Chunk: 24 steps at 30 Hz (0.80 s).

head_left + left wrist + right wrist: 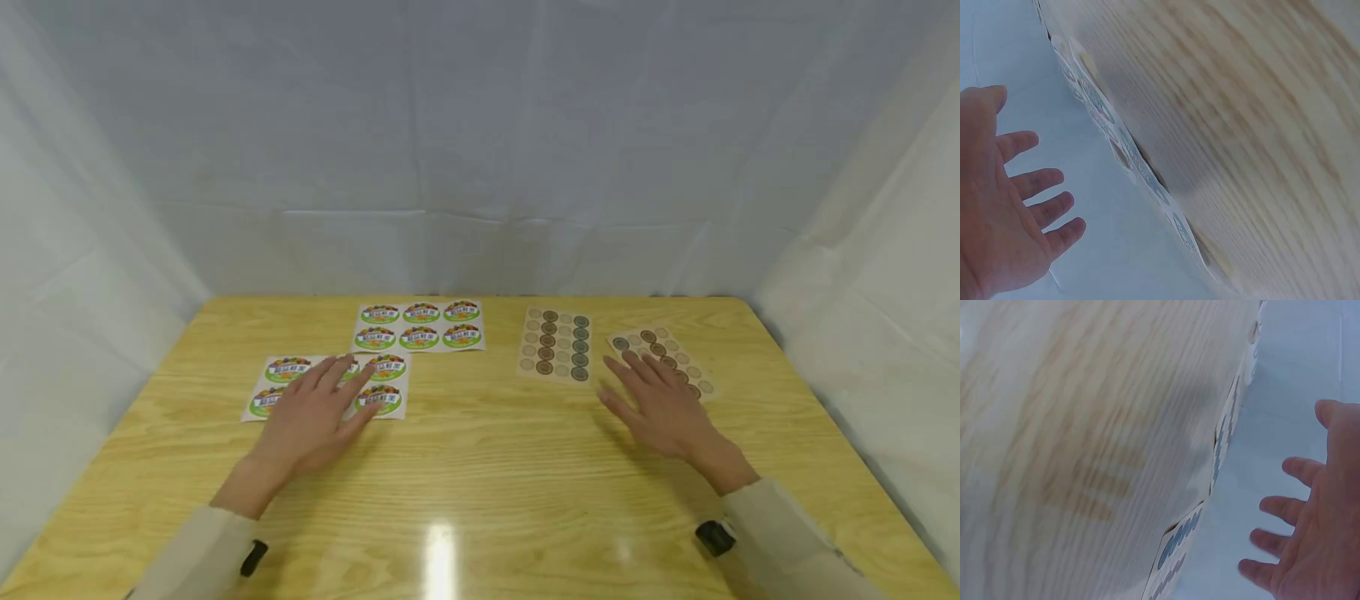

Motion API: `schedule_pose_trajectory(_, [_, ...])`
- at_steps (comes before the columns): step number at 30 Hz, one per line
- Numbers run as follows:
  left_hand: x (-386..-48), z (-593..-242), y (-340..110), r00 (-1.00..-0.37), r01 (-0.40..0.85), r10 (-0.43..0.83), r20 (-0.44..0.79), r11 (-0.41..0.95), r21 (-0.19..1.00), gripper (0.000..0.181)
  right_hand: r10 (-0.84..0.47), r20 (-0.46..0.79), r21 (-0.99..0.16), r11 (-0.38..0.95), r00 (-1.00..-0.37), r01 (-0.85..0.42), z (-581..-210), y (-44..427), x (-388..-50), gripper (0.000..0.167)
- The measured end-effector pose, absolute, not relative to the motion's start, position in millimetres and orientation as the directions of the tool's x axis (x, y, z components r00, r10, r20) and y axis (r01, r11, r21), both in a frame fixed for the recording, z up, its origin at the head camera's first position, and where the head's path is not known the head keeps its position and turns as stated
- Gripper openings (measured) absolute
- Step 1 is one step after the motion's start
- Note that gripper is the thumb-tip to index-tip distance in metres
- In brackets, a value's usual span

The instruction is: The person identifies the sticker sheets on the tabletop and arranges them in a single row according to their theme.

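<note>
My left hand (315,414) hovers with spread fingers over the near sheet of fruit stickers (380,402), hiding its middle part. Just behind lies a second sheet of fruit stickers (418,327), with oval labels in two rows. On the other side, my right hand (663,406) is spread above a tilted sheet of small round stickers (693,372) and covers its lower left. To the left of that hand lies another sheet of round stickers (556,346), brown, pale and dark green. In both wrist views the palms face the table with a gap beneath, holding nothing.
The wooden table (480,467) has a bright light reflection near its front. A pale cloth curtain (480,150) hangs behind the far edge, and white cloth (892,275) encloses the sides. Dark straps or devices sit at both cuffs.
</note>
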<state>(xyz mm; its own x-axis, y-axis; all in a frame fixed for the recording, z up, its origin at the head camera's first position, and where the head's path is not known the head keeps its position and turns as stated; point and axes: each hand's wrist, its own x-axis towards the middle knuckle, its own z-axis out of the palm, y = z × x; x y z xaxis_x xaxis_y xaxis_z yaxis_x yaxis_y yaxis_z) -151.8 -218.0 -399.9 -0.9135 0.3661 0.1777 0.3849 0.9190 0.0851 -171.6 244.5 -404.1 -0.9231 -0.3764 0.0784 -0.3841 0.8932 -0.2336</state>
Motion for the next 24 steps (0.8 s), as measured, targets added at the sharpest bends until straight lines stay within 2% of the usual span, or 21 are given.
schedule_pose_trajectory(6, [-153, -396, -231, -0.934, 0.346, 0.32, 0.162, 0.923, 0.17, 0.06, -0.36, 0.076, -0.337, 0.869, -0.93, -0.364, -401, 235, -172, 0.063])
schedule_pose_trajectory(14, [-154, -385, -253, -0.944, 0.311, 0.277, 0.18, 0.928, 0.204, 0.059, -0.35, 0.075, -0.505, 0.794, -0.934, -0.338, -398, 219, -179, 0.063])
schedule_pose_trajectory(24, [-155, -381, -282, -0.963, 0.266, 0.235, 0.135, 0.915, 0.305, 0.059, -0.343, -0.019, -0.679, 0.694, -0.939, -0.239, -400, 196, -189, 0.07])
